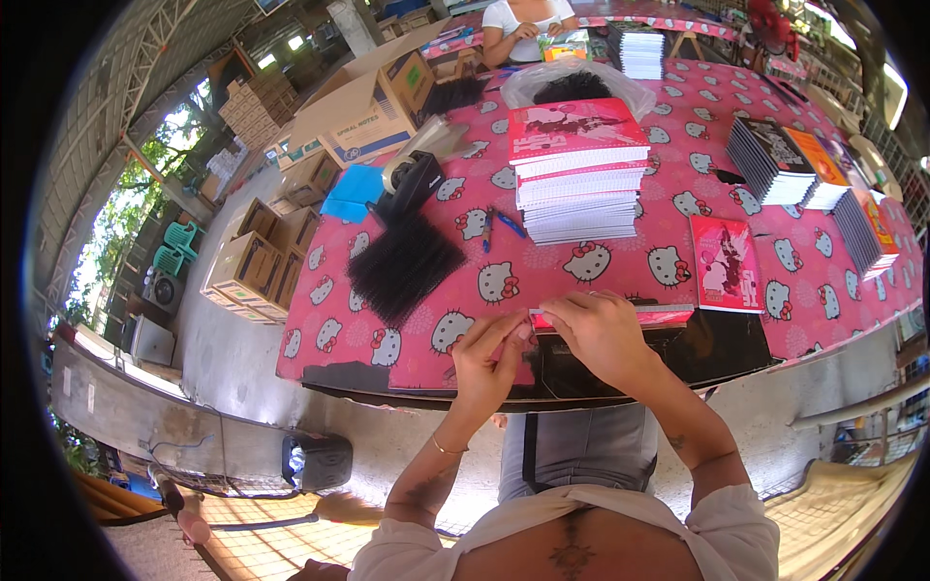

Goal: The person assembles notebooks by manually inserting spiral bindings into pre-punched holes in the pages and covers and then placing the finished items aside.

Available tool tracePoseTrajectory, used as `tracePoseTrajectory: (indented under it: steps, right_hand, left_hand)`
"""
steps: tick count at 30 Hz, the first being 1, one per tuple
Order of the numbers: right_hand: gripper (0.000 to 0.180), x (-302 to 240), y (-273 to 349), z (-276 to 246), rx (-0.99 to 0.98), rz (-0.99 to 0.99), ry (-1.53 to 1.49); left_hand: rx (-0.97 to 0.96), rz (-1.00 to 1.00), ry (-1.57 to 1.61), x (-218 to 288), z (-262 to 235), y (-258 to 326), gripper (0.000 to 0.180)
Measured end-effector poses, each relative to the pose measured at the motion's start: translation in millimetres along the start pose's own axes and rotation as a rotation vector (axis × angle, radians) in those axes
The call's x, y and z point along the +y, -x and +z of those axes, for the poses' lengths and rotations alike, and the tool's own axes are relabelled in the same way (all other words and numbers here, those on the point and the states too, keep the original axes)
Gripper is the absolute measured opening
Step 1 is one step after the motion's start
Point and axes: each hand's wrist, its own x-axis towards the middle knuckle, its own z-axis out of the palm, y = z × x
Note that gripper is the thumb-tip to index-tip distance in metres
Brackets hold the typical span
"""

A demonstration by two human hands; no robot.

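Note:
My left hand (487, 355) and my right hand (599, 332) both grip the left end of a thin red-covered notebook (659, 315), held edge-on above the near edge of a table with a pink cartoon-cat cloth (446, 271). The fingers pinch the notebook's corner. Just beyond it stands a tall stack of notebooks (579, 174) with a pink cover on top. A bundle of black spiral bindings (403, 265) lies to the left. One loose pink cover (725, 261) lies to the right.
Rows of fanned notebooks (780, 160) line the right side. A tape dispenser (412, 179), pens (499, 228), an open cardboard box (373, 107) and a plastic bag (576, 85) sit further back. Another person (523, 24) works at the far end. Cartons (254, 271) are stacked on the floor at left.

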Motion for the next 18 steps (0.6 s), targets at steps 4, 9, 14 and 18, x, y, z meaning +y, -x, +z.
tracePoseTrajectory:
  steps: [4, 9, 14, 18]
  right_hand:
    - [0.012, -1, -1, 0, -0.035, 0.024, 0.012]
    - [0.010, -1, 0, 1, 0.016, 0.005, 0.028]
    - [0.011, -4, -1, -1, 0.007, 0.013, 0.037]
    - [0.012, -6, 0, 0, 0.010, 0.017, 0.038]
  left_hand:
    - [-0.024, -0.041, -0.024, 4, -1, -1, 0.019]
    - [0.043, -0.056, 0.008, 12, 1, -2, 0.013]
    - [-0.013, -0.038, -0.007, 12, 3, -1, 0.012]
    - [0.030, -0.030, -0.019, 9, 5, -1, 0.010]
